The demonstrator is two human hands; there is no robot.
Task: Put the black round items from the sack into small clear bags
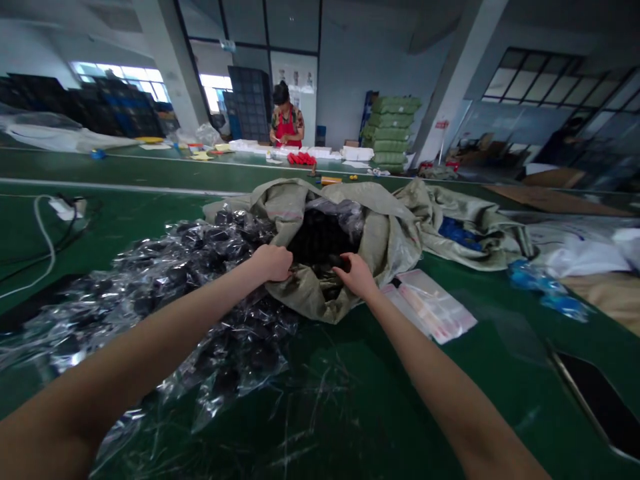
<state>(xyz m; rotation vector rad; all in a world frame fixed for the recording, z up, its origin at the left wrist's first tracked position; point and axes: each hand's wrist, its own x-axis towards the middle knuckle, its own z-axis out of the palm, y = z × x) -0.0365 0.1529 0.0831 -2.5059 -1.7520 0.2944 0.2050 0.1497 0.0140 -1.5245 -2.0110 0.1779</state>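
A grey-green woven sack lies on the green table with its mouth rolled open, dark pieces showing inside. My left hand is closed on the left side of the sack's rim. At the right side of the mouth, my right hand pinches a black piece between thumb and fingers. Beside the sack on the left spreads a large pile of black items in clear plastic bags. Some clear plastic bags lie flat to the right of the sack.
A phone lies at the right. Another sack holds blue pieces, with blue bagged items nearby. A cable with a white plug is at the left. Across the table, a person in a red apron stands behind white stacks.
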